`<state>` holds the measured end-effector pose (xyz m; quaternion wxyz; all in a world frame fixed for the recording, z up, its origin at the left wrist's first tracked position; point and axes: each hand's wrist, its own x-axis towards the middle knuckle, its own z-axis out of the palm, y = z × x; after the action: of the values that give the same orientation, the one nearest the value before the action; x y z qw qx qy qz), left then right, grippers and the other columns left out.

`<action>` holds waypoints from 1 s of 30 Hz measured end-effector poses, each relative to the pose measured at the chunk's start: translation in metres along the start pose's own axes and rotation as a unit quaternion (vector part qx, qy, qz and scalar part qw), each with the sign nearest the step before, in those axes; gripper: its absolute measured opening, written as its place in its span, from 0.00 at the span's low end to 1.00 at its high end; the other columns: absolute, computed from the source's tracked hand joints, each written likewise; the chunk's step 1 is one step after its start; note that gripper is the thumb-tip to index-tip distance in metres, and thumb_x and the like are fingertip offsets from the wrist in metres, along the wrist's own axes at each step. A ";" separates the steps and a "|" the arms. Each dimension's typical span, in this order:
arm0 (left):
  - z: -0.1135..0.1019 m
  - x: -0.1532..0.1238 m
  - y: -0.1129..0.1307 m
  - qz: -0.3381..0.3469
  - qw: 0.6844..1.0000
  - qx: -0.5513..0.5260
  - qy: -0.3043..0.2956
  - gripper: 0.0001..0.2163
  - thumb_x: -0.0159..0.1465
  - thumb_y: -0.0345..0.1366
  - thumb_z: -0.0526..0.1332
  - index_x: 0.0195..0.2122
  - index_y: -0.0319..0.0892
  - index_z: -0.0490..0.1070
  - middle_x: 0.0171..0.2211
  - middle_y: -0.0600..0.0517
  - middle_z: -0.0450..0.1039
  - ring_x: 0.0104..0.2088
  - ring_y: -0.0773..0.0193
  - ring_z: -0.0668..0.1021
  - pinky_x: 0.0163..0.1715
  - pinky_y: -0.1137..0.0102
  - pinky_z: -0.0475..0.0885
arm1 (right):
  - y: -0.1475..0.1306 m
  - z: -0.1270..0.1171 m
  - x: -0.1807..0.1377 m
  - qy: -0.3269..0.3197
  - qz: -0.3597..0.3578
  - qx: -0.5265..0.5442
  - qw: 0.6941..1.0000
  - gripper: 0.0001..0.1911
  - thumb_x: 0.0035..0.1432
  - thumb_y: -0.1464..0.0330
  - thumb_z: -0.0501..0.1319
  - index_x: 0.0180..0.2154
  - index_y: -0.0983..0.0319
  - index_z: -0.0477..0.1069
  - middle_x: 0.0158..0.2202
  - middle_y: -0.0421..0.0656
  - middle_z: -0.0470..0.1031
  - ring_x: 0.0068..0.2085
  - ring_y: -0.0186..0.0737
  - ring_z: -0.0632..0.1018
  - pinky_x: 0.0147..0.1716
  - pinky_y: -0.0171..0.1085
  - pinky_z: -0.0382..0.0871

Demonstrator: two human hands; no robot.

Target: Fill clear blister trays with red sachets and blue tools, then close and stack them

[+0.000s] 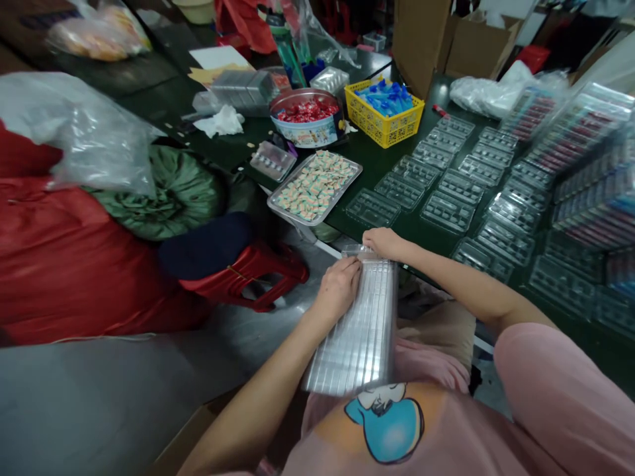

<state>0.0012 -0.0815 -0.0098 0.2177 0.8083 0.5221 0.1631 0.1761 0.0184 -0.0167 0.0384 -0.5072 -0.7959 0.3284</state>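
Clear glossy plastic tray stack point(358, 330), shiny metal pan point(347, 188), yellow plastic basket point(377, 125), matt green tbl point(377, 158).

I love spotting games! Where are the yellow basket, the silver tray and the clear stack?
yellow basket point(404, 125), head view, front wall.
silver tray point(290, 213), head view, near rim.
clear stack point(357, 330), head view, middle of top.

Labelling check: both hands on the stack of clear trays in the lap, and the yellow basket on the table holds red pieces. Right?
Not quite. The yellow basket holds blue pieces, not red; the red ones are in the round tin. The head view shows it. The rest stands: left hand and right hand are both on the stack of clear trays in the lap.
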 end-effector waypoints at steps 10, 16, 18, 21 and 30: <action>0.000 0.002 0.009 0.023 0.998 0.057 -0.007 0.10 0.66 0.40 0.57 0.42 0.41 0.72 0.43 0.44 0.75 0.46 0.52 0.74 0.46 0.58 0.68 | 0.077 -0.048 -0.053 0.114 0.083 0.033 0.989 0.13 0.64 0.74 0.51 0.37 0.65 0.75 0.35 0.43 0.77 0.37 0.36 0.75 0.40 0.32 0.65; 0.002 0.005 0.016 0.023 0.994 0.105 -0.013 0.09 0.67 0.41 0.56 0.41 0.41 0.70 0.43 0.44 0.73 0.45 0.51 0.72 0.41 0.60 0.66 | 0.108 -0.074 -0.081 0.105 0.262 -0.028 0.959 0.14 0.64 0.74 0.52 0.43 0.66 0.76 0.38 0.49 0.79 0.38 0.41 0.78 0.42 0.35 0.67; 0.003 0.005 0.017 0.022 0.993 0.116 -0.017 0.10 0.67 0.41 0.55 0.41 0.41 0.70 0.43 0.44 0.73 0.45 0.51 0.72 0.41 0.60 0.66 | 0.101 -0.061 -0.087 0.151 0.261 -0.058 0.952 0.16 0.66 0.72 0.51 0.50 0.67 0.73 0.49 0.56 0.75 0.48 0.46 0.77 0.48 0.39 0.66; 0.004 0.006 0.018 0.020 0.992 0.125 -0.022 0.09 0.67 0.40 0.55 0.42 0.41 0.70 0.44 0.44 0.73 0.45 0.50 0.72 0.40 0.60 0.65 | 0.085 -0.027 -0.098 0.192 0.158 -0.126 0.960 0.22 0.67 0.63 0.53 0.59 0.63 0.66 0.60 0.57 0.66 0.59 0.53 0.68 0.54 0.47 0.64; 0.004 0.006 0.021 0.030 0.992 0.125 -0.014 0.09 0.67 0.39 0.56 0.41 0.40 0.71 0.44 0.43 0.73 0.45 0.51 0.73 0.43 0.59 0.67 | 0.096 0.002 -0.106 0.145 0.152 -0.225 0.952 0.28 0.62 0.67 0.60 0.64 0.60 0.61 0.66 0.54 0.59 0.65 0.61 0.59 0.56 0.55 0.60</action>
<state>0.0220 -0.0847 -0.0017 0.1174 0.8468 0.5106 0.0918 0.3014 -0.0453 -0.0431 -0.0124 -0.6596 -0.7486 0.0659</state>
